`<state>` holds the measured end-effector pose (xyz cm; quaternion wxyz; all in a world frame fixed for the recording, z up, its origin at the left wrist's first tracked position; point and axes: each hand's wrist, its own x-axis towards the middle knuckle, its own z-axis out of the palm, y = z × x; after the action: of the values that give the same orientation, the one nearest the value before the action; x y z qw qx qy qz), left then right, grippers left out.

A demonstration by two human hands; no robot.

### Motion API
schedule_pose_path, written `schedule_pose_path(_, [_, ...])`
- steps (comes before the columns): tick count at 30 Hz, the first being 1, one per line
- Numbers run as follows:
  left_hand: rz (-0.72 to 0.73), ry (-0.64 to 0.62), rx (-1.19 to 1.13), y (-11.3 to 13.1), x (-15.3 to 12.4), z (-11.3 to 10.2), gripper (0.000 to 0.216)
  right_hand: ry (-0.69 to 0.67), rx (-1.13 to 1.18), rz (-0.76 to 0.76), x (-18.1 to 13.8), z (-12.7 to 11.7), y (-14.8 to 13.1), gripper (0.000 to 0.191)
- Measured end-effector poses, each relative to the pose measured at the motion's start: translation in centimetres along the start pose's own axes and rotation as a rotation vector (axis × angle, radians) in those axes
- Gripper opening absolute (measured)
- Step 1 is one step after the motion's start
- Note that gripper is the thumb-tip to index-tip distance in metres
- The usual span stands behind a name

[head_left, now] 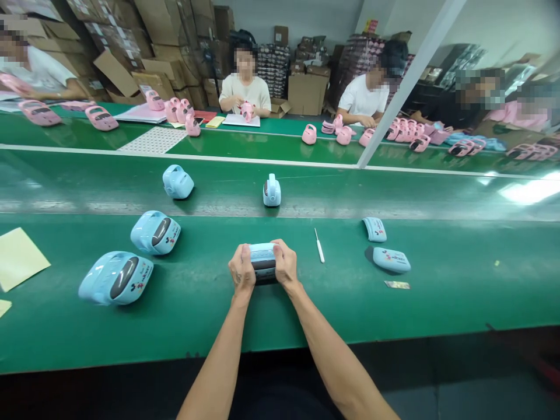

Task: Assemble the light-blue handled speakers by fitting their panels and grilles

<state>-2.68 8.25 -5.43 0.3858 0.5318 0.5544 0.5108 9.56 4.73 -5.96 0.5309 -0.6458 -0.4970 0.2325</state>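
Note:
At the middle of the near green bench, a light blue plastic casing with a dark window [263,264] is gripped from both sides. My left hand [242,270] is closed round its left end, thumb on top. Its right end is in my right hand [286,264], also closed with the thumb over the upper face. The fingers cover both ends, and the underside is hidden. Right of my hands lies a thin tool with a white handle [320,249]. Farther right are a printed light blue curved panel [391,260] and a smaller printed panel [375,229].
Matching blue casings [116,278] stand at the left; another casing [272,191] stands on the belt [219,201] beyond. Yellow paper [20,259] lies far left, a small strip [397,285] at right. Across a slanted post [406,87], people handle pink casings [308,135].

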Motion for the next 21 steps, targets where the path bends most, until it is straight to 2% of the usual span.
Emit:
schedule_pose_path(6, [-0.079, -0.108, -0.270, -0.2, 0.6, -0.5, 0.066, -0.281, 0.291, -0.045, 1.0, -2.5, -0.6, 0.048])
schedule_pose_path(10, [-0.114, -0.087, -0.306, -0.6, 0.9, -2.3, 0.064, -0.332, 0.262, -0.007, 1.8, -3.1, -0.5, 0.045])
schedule_pose_path(13, [-0.109, -0.044, -0.247, -1.2, 0.7, -4.4, 0.054, -0.236, 0.192, 0.027, 4.5, -3.8, 0.1, 0.044])
schedule_pose_path(16, [-0.105, -0.009, -0.188, -1.9, 0.2, -5.9, 0.044, -0.064, 0.105, 0.077, 9.9, -5.2, 0.7, 0.045])
schedule_pose_path(21, [-0.057, -0.029, -0.059, -3.1, 0.3, -5.9, 0.043, 0.186, -0.088, 0.150, 19.2, -7.5, 0.3, 0.032])
